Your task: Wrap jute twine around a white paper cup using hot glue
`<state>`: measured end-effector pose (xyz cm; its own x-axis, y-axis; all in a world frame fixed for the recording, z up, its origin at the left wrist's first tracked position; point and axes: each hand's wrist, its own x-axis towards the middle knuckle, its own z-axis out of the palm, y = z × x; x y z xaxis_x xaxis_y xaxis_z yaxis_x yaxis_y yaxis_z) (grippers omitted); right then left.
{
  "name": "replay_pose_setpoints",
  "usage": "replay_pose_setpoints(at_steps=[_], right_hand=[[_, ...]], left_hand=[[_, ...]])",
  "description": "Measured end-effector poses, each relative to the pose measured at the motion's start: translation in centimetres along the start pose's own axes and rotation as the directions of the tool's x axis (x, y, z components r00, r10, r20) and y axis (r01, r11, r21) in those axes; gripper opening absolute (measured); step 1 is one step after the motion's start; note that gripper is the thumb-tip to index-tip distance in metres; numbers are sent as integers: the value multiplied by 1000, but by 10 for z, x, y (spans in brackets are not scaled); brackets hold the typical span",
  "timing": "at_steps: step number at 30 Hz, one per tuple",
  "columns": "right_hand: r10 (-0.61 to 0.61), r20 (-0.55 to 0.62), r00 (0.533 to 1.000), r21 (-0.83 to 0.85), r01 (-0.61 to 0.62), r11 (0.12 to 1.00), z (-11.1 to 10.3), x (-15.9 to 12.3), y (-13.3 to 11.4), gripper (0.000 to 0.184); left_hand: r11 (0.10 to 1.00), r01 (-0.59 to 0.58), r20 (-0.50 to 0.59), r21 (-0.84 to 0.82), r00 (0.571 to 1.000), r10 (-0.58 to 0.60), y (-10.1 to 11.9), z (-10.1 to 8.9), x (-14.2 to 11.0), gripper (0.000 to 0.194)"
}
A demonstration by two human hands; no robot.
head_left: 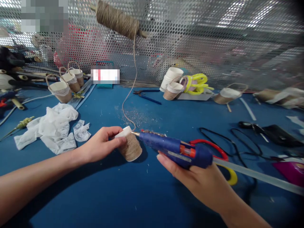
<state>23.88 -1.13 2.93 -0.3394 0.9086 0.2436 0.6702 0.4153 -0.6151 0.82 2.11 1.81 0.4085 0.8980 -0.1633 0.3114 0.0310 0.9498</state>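
In the head view, my left hand [106,142] grips a small paper cup [131,148] by its white rim. Brown twine wraps most of the cup's side, and the cup lies tilted just over the table. My right hand [190,177] is closed around a blue hot glue gun [166,144], whose metal nozzle touches or nearly touches the cup near the rim. A long clear glue stick [256,175] sticks out of the gun's back. From the cup a loose strand of twine [135,63] runs up to a twine spool [116,19].
White lace fabric [54,125] lies at left, with finished twine cups [62,91] behind it. Pliers [148,96] rest at the back middle. White cups [172,76] and yellow pipe cleaners [196,84] stand back right. Red-and-yellow-handled scissors [231,175] and a black cord lie at right.
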Motion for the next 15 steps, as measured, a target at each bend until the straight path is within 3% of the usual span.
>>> replay_pose_setpoints(at_steps=[8,15], right_hand=[[46,-14,999,-136,-48,990,5,-9,10,37],[-10,-10,1000,-132,8,991,2,-5,8,24]], left_hand=[[1000,-5,8,-27,1000,5,-1,-1,1,15],[997,-83,25,5,996,83,-2,0,-1,18]])
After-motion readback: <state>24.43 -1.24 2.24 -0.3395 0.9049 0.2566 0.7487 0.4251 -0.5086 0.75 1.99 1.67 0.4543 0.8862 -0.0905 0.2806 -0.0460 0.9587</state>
